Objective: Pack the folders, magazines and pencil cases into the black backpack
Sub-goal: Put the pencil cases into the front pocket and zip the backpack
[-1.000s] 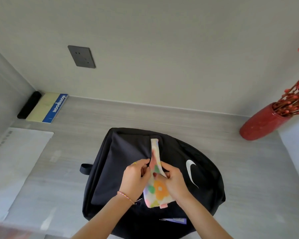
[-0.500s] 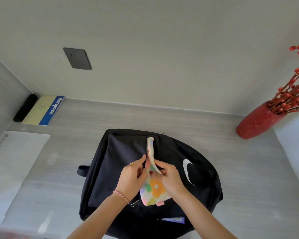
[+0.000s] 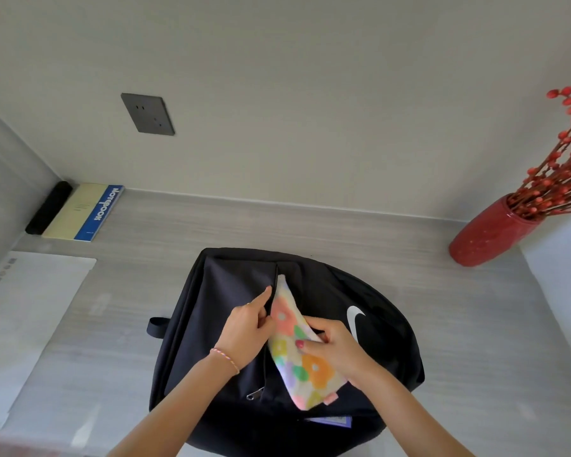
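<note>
The black backpack (image 3: 225, 344) lies flat on the grey table, its front pocket zip open along the middle. A floral pencil case (image 3: 302, 364) with orange, pink and green flowers sticks partly out of that opening. My right hand (image 3: 335, 349) grips the case from the right. My left hand (image 3: 248, 331) holds the left edge of the pocket opening, index finger pointing along the zip. A purple item (image 3: 330, 420) shows at the backpack's near edge.
A cream and blue notebook (image 3: 83, 211) and a black bar (image 3: 48, 207) lie in the far left corner. A white folder (image 3: 30, 321) rests at the left. A red vase (image 3: 491, 232) with red berry branches stands at the far right.
The pencil case has tipped from standing on edge to lying flatter and lower in the pocket opening. My left hand has spread the pocket edge, its index finger now extended.
</note>
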